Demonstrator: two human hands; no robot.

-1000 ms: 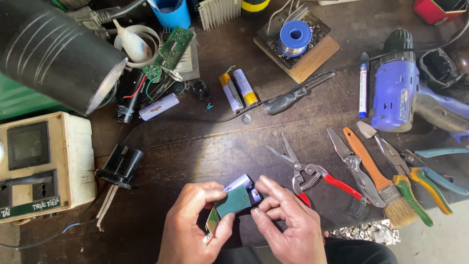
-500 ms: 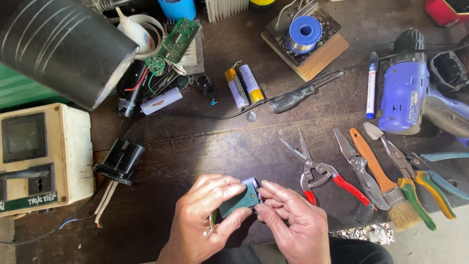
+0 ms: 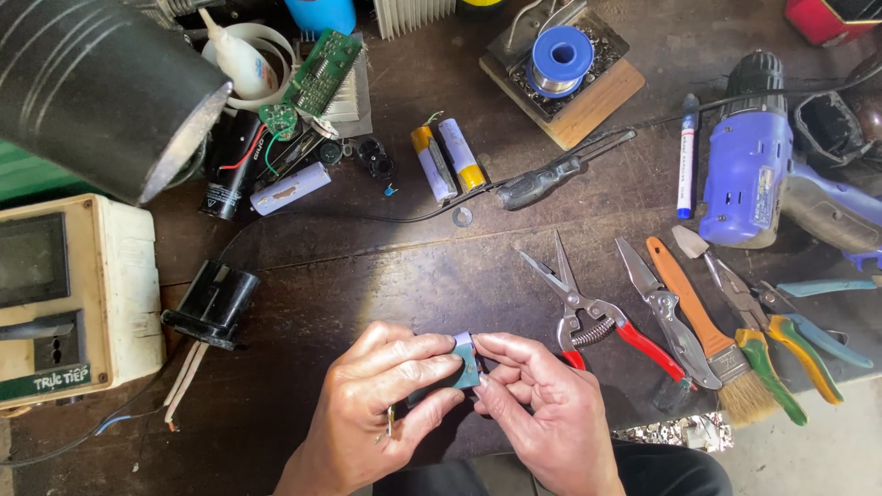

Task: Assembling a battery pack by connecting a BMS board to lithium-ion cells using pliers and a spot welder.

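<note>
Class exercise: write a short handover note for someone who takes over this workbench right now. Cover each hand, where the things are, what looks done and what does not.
Left hand: pinches the small blue-grey block from the left, a thin metal strip sticking out under its fingers.
Right hand: fingertips on the block's right side.
Things: block held above the dark wooden bench; red-handled pliers just right of the hands; two yellow-tipped cells and a circuit board further back.
Done: block is picked up.
Left: both hands on it, nothing set down.

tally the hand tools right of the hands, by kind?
Red-handled snips: 1
Grey cutters: 1
Brush: 1
Green/yellow pliers: 1
Teal-handled pliers: 1
Drill: 1
Screwdriver: 1
Total: 7
</note>
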